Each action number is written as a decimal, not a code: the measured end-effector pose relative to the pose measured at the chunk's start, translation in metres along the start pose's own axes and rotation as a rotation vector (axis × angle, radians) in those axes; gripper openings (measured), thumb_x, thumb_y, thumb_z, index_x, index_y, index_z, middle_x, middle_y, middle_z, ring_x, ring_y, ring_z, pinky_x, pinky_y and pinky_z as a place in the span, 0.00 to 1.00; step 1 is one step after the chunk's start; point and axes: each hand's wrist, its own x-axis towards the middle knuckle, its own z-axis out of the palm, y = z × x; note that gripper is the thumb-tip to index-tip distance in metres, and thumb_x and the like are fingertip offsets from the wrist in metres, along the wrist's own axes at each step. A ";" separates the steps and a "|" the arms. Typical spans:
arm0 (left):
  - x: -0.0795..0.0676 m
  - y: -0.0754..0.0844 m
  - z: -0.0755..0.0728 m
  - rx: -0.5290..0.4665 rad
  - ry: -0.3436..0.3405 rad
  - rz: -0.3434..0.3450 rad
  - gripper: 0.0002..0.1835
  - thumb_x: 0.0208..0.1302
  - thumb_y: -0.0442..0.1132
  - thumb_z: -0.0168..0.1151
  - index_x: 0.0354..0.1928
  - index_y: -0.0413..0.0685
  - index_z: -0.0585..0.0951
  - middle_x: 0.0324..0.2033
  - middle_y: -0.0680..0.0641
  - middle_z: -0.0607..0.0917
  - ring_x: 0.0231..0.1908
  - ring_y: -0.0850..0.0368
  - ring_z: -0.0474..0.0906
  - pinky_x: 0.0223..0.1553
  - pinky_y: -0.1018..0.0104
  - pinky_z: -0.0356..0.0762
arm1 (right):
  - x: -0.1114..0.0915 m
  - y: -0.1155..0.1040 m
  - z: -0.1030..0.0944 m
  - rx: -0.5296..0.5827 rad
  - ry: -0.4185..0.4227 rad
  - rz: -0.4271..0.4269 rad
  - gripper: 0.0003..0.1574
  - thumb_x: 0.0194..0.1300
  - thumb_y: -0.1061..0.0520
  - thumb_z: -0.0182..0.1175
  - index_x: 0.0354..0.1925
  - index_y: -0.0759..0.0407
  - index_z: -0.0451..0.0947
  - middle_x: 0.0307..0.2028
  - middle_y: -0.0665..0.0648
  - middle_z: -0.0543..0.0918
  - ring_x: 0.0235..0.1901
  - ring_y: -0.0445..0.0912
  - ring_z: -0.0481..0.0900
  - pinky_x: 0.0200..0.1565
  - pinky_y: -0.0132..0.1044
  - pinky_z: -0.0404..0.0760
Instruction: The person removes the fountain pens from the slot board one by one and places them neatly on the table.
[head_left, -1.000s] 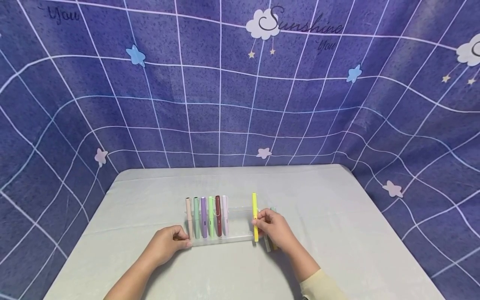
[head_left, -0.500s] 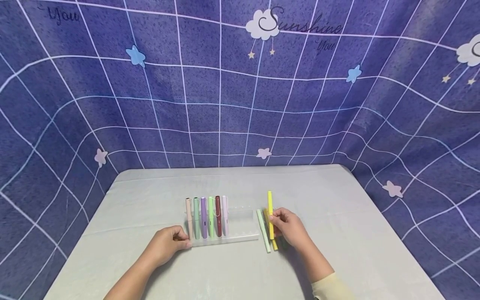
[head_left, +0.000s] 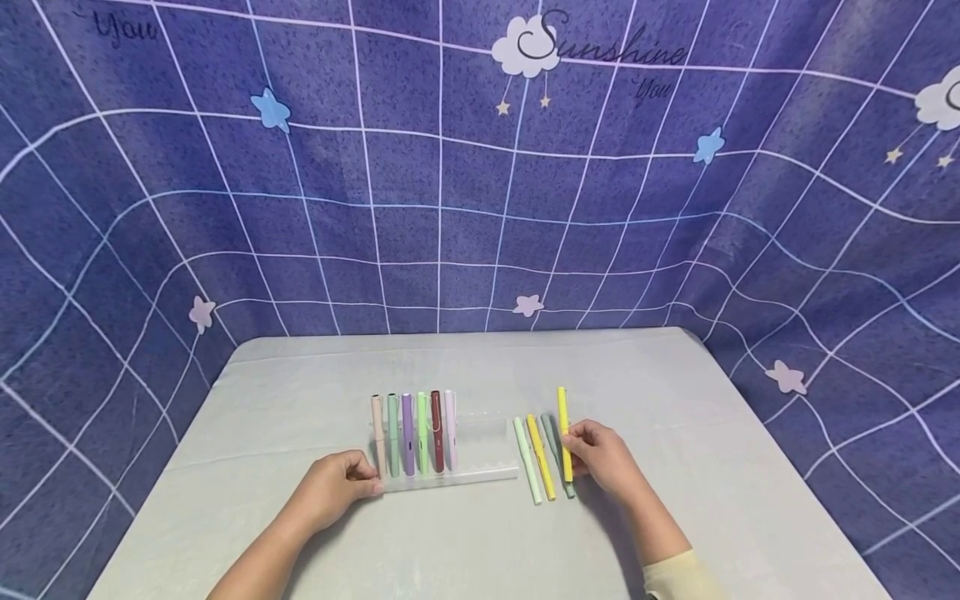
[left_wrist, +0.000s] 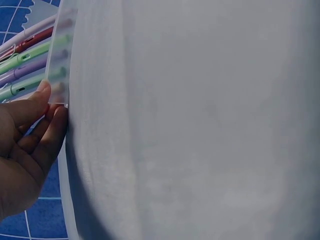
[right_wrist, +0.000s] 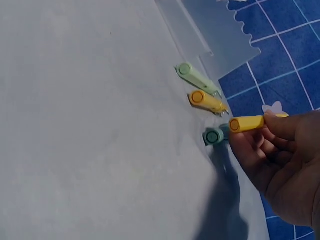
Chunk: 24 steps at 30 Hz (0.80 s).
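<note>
My left hand (head_left: pixel 337 487) pinches the front left corner of a clear pen stand (head_left: pixel 480 477); the left wrist view shows thumb and fingers on its edge. Several pens lean side by side in the stand's left part, from a beige pen (head_left: pixel 378 433) to a maroon pen (head_left: pixel 437 433) and a pale lilac pen (head_left: pixel 451 433). Between thumb and fingers, my right hand (head_left: pixel 607 458) holds a bright yellow pen (head_left: pixel 563 425) above the table. Beneath it lies a dark green pen (head_left: pixel 552 442), partly covered. A darker yellow pen (head_left: pixel 540 458) and a pale green pen (head_left: pixel 527 458) lie beside that one.
The stand's right part has bare notches along its back edge (right_wrist: pixel 245 30). A light grey cloth covers the table (head_left: pixel 420 550). Behind and at both sides hangs a blue grid-patterned curtain (head_left: pixel 465 233).
My right hand has carried the bright yellow pen rightward, from the stand's right end past the loose pens, which now show more fully. My left hand has stayed at the stand's corner.
</note>
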 end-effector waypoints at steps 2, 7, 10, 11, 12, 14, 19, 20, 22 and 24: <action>0.000 0.000 0.000 -0.001 -0.002 0.000 0.10 0.52 0.41 0.75 0.26 0.55 0.80 0.25 0.60 0.84 0.30 0.62 0.75 0.38 0.64 0.74 | 0.000 0.002 -0.002 -0.023 0.004 0.003 0.10 0.71 0.58 0.58 0.42 0.66 0.76 0.32 0.61 0.83 0.27 0.49 0.83 0.31 0.43 0.85; 0.000 0.001 0.000 -0.002 -0.003 0.004 0.10 0.53 0.41 0.75 0.26 0.55 0.80 0.25 0.60 0.84 0.30 0.63 0.75 0.38 0.64 0.73 | 0.000 0.008 -0.005 -0.088 0.018 0.017 0.09 0.70 0.57 0.59 0.40 0.64 0.77 0.28 0.58 0.82 0.26 0.48 0.81 0.28 0.41 0.83; 0.000 0.002 -0.001 -0.004 -0.005 0.007 0.10 0.53 0.41 0.75 0.25 0.55 0.80 0.25 0.60 0.84 0.30 0.62 0.75 0.38 0.64 0.73 | 0.000 0.010 -0.005 -0.110 0.008 0.039 0.09 0.70 0.57 0.59 0.39 0.64 0.77 0.27 0.57 0.82 0.25 0.48 0.81 0.27 0.41 0.83; 0.000 0.002 -0.001 -0.003 -0.005 0.007 0.10 0.53 0.41 0.75 0.25 0.55 0.79 0.25 0.60 0.84 0.30 0.62 0.75 0.38 0.64 0.73 | 0.000 0.010 -0.004 -0.118 0.004 0.048 0.09 0.70 0.57 0.59 0.38 0.64 0.77 0.26 0.58 0.82 0.25 0.48 0.81 0.27 0.41 0.83; 0.000 0.003 -0.001 -0.003 -0.004 0.008 0.10 0.52 0.41 0.75 0.25 0.55 0.79 0.25 0.60 0.84 0.29 0.62 0.75 0.38 0.64 0.73 | 0.000 0.010 -0.004 -0.125 -0.001 0.054 0.09 0.70 0.58 0.59 0.38 0.64 0.77 0.26 0.58 0.81 0.25 0.48 0.81 0.27 0.41 0.83; 0.000 0.003 -0.001 -0.004 -0.006 0.005 0.10 0.52 0.40 0.75 0.25 0.54 0.79 0.25 0.60 0.84 0.29 0.62 0.75 0.38 0.64 0.73 | -0.002 0.010 -0.004 -0.134 -0.008 0.068 0.09 0.70 0.58 0.59 0.38 0.65 0.77 0.26 0.58 0.81 0.24 0.48 0.81 0.26 0.41 0.83; 0.000 0.003 0.000 -0.004 -0.006 -0.001 0.10 0.52 0.41 0.75 0.26 0.54 0.79 0.25 0.60 0.84 0.30 0.63 0.76 0.39 0.63 0.74 | -0.005 0.010 -0.002 -0.198 -0.007 0.086 0.09 0.69 0.58 0.59 0.35 0.64 0.78 0.23 0.58 0.80 0.21 0.48 0.79 0.24 0.40 0.81; 0.000 0.003 0.000 -0.004 -0.005 -0.002 0.10 0.52 0.41 0.75 0.26 0.54 0.79 0.25 0.60 0.84 0.30 0.63 0.76 0.39 0.64 0.74 | -0.005 0.010 -0.001 -0.209 -0.006 0.090 0.09 0.69 0.58 0.60 0.34 0.64 0.77 0.23 0.58 0.80 0.21 0.47 0.79 0.24 0.40 0.81; 0.000 0.003 -0.001 -0.004 -0.005 -0.004 0.10 0.52 0.41 0.75 0.26 0.54 0.79 0.25 0.60 0.84 0.30 0.63 0.76 0.38 0.64 0.74 | -0.005 0.010 0.000 -0.230 0.001 0.097 0.09 0.69 0.57 0.60 0.33 0.63 0.77 0.22 0.57 0.80 0.20 0.47 0.79 0.23 0.39 0.81; 0.000 0.003 -0.001 -0.004 -0.006 -0.004 0.10 0.52 0.41 0.75 0.26 0.54 0.80 0.25 0.60 0.84 0.30 0.63 0.76 0.39 0.64 0.74 | -0.005 0.010 0.000 -0.238 0.006 0.103 0.10 0.68 0.57 0.61 0.33 0.63 0.77 0.22 0.57 0.80 0.20 0.47 0.79 0.23 0.39 0.80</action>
